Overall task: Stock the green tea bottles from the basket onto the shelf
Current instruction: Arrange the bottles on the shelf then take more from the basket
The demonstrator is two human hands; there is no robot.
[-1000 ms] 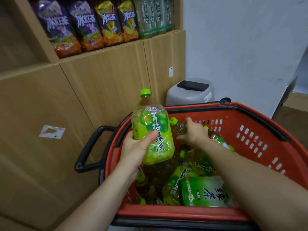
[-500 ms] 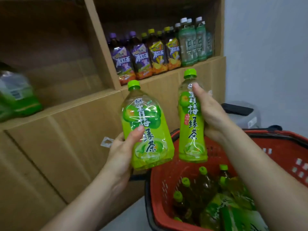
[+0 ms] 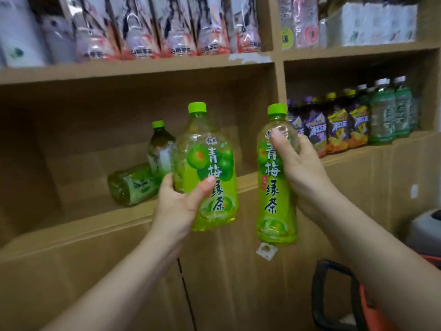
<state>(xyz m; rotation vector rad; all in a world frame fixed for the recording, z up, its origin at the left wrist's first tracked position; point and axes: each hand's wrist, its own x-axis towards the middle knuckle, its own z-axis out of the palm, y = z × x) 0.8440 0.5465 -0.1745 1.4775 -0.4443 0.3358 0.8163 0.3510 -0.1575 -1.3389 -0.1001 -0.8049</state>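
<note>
The wooden shelf [image 3: 143, 211] filled most of what I saw, its middle bay nearly bare. My left hand [image 3: 177, 206] held one green tea bottle [image 3: 210, 168] upright in front of that bay, my thumb across the label and my fingers [image 3: 167, 185] wrapped round its far side. My right hand [image 3: 303, 173] gripped a second green tea bottle [image 3: 274, 187] just to the right, also upright, both bottles raised clear of the shelf board. Far in the bay one bottle stood [image 3: 161, 149] and another lay on its side [image 3: 133, 185]. Purple and yellow drinks [image 3: 334, 125] lined the right bay. The basket handle [image 3: 334, 295] showed near, lower right.
</note>
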